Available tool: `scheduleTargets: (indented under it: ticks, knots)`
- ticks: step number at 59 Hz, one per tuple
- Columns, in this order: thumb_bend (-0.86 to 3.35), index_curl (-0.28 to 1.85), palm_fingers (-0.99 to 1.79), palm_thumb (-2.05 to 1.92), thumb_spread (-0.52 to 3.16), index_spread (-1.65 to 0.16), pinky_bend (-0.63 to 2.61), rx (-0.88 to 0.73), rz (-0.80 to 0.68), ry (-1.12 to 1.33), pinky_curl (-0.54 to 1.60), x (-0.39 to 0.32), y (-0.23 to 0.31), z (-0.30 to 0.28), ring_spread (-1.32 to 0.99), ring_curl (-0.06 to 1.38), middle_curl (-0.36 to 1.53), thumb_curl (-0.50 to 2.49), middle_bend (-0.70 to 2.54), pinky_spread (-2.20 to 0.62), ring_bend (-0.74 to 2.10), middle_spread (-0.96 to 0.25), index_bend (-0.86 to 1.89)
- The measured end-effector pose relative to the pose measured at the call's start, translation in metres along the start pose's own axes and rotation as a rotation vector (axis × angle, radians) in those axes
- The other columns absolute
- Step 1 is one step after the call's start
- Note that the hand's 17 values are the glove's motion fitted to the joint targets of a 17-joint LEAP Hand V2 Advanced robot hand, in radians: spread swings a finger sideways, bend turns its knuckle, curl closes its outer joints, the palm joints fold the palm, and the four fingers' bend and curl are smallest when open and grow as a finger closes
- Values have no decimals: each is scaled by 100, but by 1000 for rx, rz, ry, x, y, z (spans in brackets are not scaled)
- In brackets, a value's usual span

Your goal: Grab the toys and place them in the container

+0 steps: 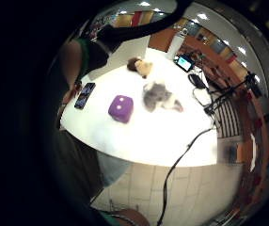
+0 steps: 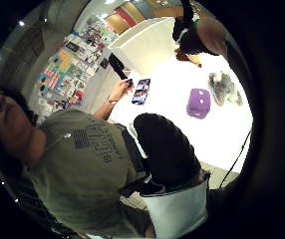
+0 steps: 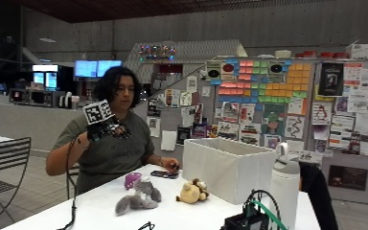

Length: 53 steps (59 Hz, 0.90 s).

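My gloved right hand [image 3: 103, 129] is raised at chest height above the near end of the white table [image 3: 95, 211], holding nothing, its thumb [image 2: 165, 149] extended. On the table lie a purple plush die [image 3: 132, 180] [image 1: 121, 108] [image 2: 199, 103], a grey plush animal [image 3: 139, 196] [image 1: 158, 96] [image 2: 222, 87] and a tan and brown plush animal [image 3: 192, 191] [image 1: 139, 66]. The white fabric container [image 3: 228, 165] [image 2: 147, 45] stands open-topped just behind the toys. All three toys lie apart from the hand.
A phone [image 3: 165, 174] [image 1: 84, 95] lies by the person's bare left hand [image 3: 170, 166]. A white bottle [image 3: 285, 187] and a small device with cables [image 3: 251, 218] stand at the table's right end. A metal chair [image 3: 5, 158] is off to the left.
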State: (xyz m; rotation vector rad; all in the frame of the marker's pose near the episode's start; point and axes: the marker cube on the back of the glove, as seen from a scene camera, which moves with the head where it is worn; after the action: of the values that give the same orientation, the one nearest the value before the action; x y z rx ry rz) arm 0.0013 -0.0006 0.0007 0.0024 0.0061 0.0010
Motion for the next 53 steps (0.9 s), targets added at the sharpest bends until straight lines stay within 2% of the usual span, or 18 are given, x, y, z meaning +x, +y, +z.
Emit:
scheduleTargets:
  ticks: [6, 14, 17, 19, 24, 43, 53]
  knots:
    - [-2, 13, 65, -3, 80, -23, 37, -10, 17, -1, 13, 3, -2, 1, -18, 12, 10, 2, 31, -4, 37, -12, 27]
    - [-3, 17, 62, -4, 111, -32, 39, -14, 13, 25, 18, 6, -6, 5, -25, 15, 14, 7, 32, -6, 39, -17, 26]
    - [-3, 19, 61, -4, 117, -34, 40, -15, -79, 41, 19, 9, -5, 7, -27, 15, 15, 8, 32, -6, 40, -18, 25]
    - [-3, 19, 60, -5, 121, -35, 40, -18, -150, 51, 20, 11, -4, 8, -27, 15, 16, 9, 31, -6, 40, -18, 25]
    - [-3, 22, 60, -5, 127, -37, 41, -19, 13, 17, 21, 8, -11, 9, -30, 16, 18, 11, 31, -7, 41, -19, 25]
    - [-3, 29, 58, -4, 136, -40, 42, -15, 48, 17, 26, 10, -24, 22, -33, 19, 24, 16, 30, -8, 46, -21, 23]
    - [-2, 32, 58, -3, 139, -40, 41, -13, 71, -26, 27, 14, -37, 67, -34, 20, 27, 18, 31, -9, 48, -22, 22]
